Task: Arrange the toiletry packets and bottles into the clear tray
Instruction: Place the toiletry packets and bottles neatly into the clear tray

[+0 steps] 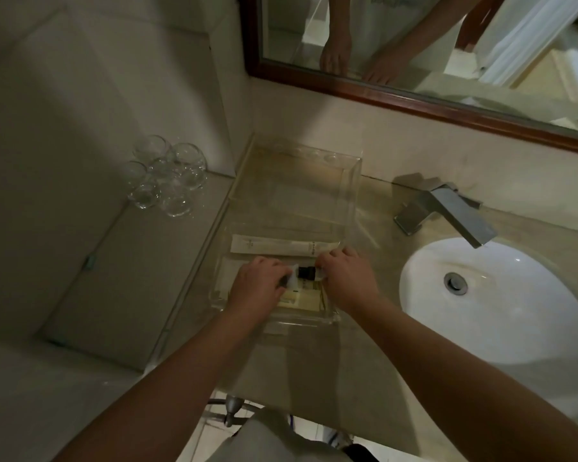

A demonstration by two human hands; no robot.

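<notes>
A clear tray [349, 195] lies on the beige counter left of the sink. A long cream packet [274, 245] lies flat across its middle. Just in front of that packet both hands meet inside the near end of the tray. My left hand [256, 283] pinches a small white packet [292, 280]. My right hand [346, 276] grips the right side of a small item with a black cap [307, 272]. A pale yellow bottle [301, 300] lies below them, partly hidden by my hands.
Several clear drinking glasses [166, 176] stand on the ledge at the left. A white sink [488, 305] with a metal faucet [447, 208] sits right of the tray. A wood-framed mirror [397, 95] hangs on the wall behind.
</notes>
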